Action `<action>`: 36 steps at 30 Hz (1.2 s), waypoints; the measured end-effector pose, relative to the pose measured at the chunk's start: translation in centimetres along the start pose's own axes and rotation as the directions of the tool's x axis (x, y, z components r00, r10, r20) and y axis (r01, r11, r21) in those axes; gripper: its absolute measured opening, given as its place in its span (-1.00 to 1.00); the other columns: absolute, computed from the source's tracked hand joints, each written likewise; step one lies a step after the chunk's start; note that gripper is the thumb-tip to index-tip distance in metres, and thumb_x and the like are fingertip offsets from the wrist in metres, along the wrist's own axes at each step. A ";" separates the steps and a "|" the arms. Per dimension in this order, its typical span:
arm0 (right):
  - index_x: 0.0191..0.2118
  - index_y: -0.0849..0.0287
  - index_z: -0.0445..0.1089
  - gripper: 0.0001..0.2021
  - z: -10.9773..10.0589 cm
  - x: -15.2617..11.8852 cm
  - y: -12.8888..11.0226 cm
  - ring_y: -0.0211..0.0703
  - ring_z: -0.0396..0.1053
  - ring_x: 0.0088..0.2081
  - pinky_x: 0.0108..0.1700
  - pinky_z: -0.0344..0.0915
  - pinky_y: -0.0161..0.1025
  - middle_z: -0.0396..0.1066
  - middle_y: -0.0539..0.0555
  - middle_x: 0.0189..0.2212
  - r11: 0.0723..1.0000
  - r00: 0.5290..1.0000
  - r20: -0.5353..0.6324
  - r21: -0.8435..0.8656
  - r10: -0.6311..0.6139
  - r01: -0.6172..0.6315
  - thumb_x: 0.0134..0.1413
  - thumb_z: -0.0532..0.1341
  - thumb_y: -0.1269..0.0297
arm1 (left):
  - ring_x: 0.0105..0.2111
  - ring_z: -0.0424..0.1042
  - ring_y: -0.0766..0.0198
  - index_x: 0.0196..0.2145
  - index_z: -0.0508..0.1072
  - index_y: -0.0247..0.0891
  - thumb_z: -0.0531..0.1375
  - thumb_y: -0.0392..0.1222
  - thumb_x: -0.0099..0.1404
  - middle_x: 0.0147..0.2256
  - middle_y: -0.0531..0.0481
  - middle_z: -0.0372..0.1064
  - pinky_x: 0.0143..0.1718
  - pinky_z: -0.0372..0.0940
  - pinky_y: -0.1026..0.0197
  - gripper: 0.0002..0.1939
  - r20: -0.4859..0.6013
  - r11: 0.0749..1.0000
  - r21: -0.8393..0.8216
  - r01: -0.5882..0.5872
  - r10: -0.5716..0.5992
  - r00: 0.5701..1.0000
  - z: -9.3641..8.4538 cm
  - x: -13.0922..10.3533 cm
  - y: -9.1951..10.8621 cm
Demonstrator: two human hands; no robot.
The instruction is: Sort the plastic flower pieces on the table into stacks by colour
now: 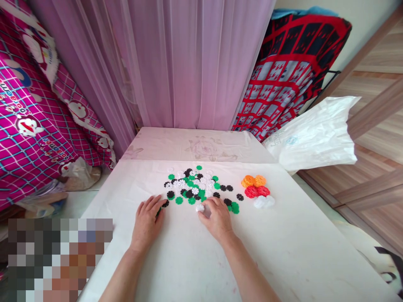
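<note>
Prob. mid-pick: pinching white disc (200,207) narrowly btwn thumb & fingertips of R hand (218,219), just by near edge of mixed pile (195,191) on table (189,256). Next, likely needs that grip kept firm, clear of pile. With L hand (146,220) half-curled beside black disc (166,203) (poss. on green one (158,212) too, can't tell). Farther R, orange set (248,180), red set (251,192) & white set (262,202). Can't see inside bag (321,138), far R corner.

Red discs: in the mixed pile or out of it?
Out: the red discs sit apart, right of the mixed pile, between orange discs and a white cluster.
</note>
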State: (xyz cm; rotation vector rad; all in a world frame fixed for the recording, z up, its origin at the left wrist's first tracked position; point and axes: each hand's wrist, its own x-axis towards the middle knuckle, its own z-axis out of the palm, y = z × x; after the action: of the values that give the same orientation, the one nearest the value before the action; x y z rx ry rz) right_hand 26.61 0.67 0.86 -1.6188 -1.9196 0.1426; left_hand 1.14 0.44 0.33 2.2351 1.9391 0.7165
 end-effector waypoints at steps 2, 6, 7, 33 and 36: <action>-0.28 0.09 0.43 -0.84 -0.2 0.0 -0.2 -0.08 0.34 -0.15 -0.07 0.21 -0.18 0.44 0.06 -0.21 1.000 1.000 0.018 -0.008 0.012 -0.012 -0.07 0.29 0.33 | 0.18 0.27 0.01 0.02 0.47 -0.03 0.00 -0.12 0.36 0.13 -0.04 0.37 0.20 0.11 -0.20 -0.64 0.000 1.000 -0.001 -0.001 0.001 1.000 0.0 0.0 0.0; -0.26 0.08 0.44 -0.81 -0.5 0.0 -0.5 -0.07 0.33 -0.15 -0.07 0.19 -0.17 0.44 0.06 -0.19 0.999 0.999 0.045 -0.039 0.022 -0.020 -0.08 0.31 0.30 | 0.17 0.29 0.02 0.00 0.48 -0.04 0.01 -0.14 0.35 0.12 -0.05 0.38 0.20 0.12 -0.18 -0.64 -0.011 1.000 0.001 -0.004 0.004 1.000 0.0 0.0 0.1; -0.25 0.07 0.44 -0.81 -0.5 0.0 -0.6 -0.07 0.33 -0.15 -0.07 0.18 -0.17 0.44 0.06 -0.19 0.999 0.998 0.051 -0.047 0.023 -0.021 -0.08 0.32 0.29 | 0.17 0.29 0.02 0.01 0.49 -0.04 0.01 -0.14 0.35 0.12 -0.06 0.38 0.20 0.12 -0.18 -0.64 -0.009 1.000 0.003 -0.004 0.004 1.000 -0.1 0.0 0.1; -0.30 0.10 0.43 -0.91 -0.4 0.1 0.0 -0.11 0.32 -0.16 -0.07 0.18 -0.21 0.44 0.06 -0.22 1.000 1.000 -0.015 -0.006 -0.012 0.012 0.02 0.26 0.27 | 0.18 0.28 0.01 0.01 0.48 -0.04 0.02 -0.15 0.35 0.13 -0.05 0.37 0.20 0.11 -0.20 -0.64 -0.009 1.000 0.002 -0.003 0.003 1.000 0.0 0.0 0.0; -0.32 0.12 0.45 -0.91 -0.6 0.3 1.3 -0.13 0.32 -0.18 -0.07 0.18 -0.22 0.44 0.06 -0.25 0.999 0.997 -0.072 0.010 -0.032 0.032 0.10 0.18 0.32 | 0.18 0.28 0.00 0.01 0.48 -0.05 0.02 -0.14 0.35 0.13 -0.05 0.38 0.20 0.11 -0.20 -0.64 -0.006 1.000 0.005 -0.002 0.002 1.000 0.0 0.0 0.0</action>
State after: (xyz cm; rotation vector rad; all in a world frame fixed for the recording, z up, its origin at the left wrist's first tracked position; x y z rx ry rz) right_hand 28.02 1.07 0.89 -1.5640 -1.8861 0.0812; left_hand 1.18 0.46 0.33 2.2410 1.9433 0.7204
